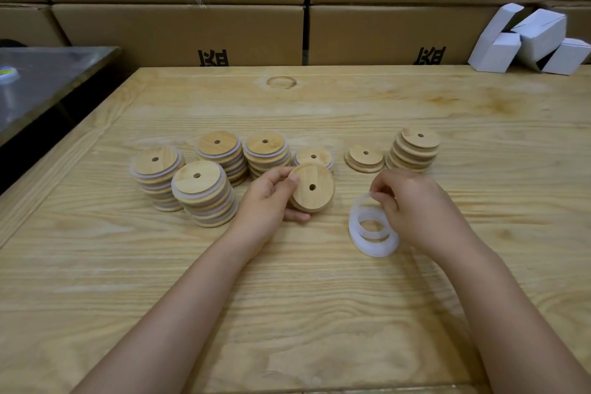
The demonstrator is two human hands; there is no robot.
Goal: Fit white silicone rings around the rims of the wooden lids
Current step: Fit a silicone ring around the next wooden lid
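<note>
My left hand (pixel 268 198) grips a round wooden lid (pixel 313 187) with a centre hole, tilted up just above the table. My right hand (pixel 412 208) pinches the top edge of a white silicone ring (pixel 359 205) from a small pile of rings (pixel 374 238) lying on the table to the right of the lid. To the left stand several stacks of lids with white rings on their rims (pixel 204 195). At the back right stand a bare lid pair (pixel 365 158) and a stack of bare lids (pixel 414 150).
The wooden table (pixel 287 297) runs to a wall of cardboard boxes (pixel 179 32) at the back. White folded cartons (pixel 531 38) lie at the back right corner. A metal table (pixel 41 83) stands to the left across a gap.
</note>
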